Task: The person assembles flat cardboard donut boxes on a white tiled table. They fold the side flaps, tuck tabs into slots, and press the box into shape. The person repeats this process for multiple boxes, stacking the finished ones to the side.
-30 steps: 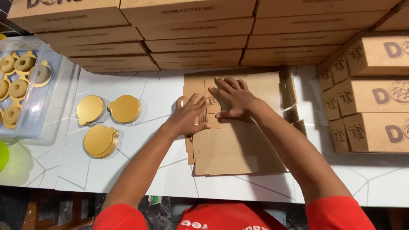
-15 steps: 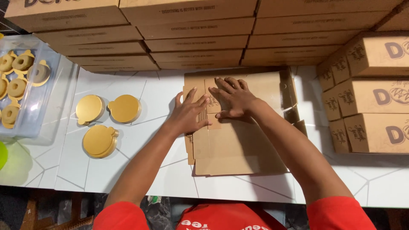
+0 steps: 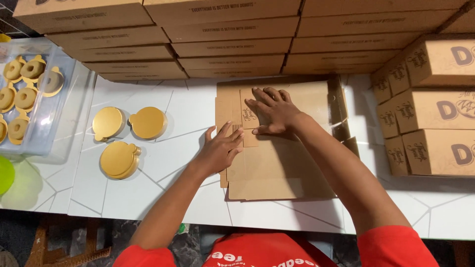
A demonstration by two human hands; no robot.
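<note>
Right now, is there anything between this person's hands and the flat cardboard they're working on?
Nothing visible. Both the left hand and the right hand lie directly on the flat cardboard box blank. The gold round boards sit apart on the white table, left of the cardboard.

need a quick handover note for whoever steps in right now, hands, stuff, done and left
Left hand: flat, palm down on the left edge of the flat cardboard sheet, no grip closed on anything.
Right hand: fingers spread, pressing the upper part of the same sheet.
The sheet lies unfolded on the white table, with no walls raised.
Three gold discs sit left of it; a clear tray with gold-backed rings is far left.
Closed boxes are stacked behind and to the right.
Done: many boxes stacked. Left: this sheet is not yet folded.
</note>
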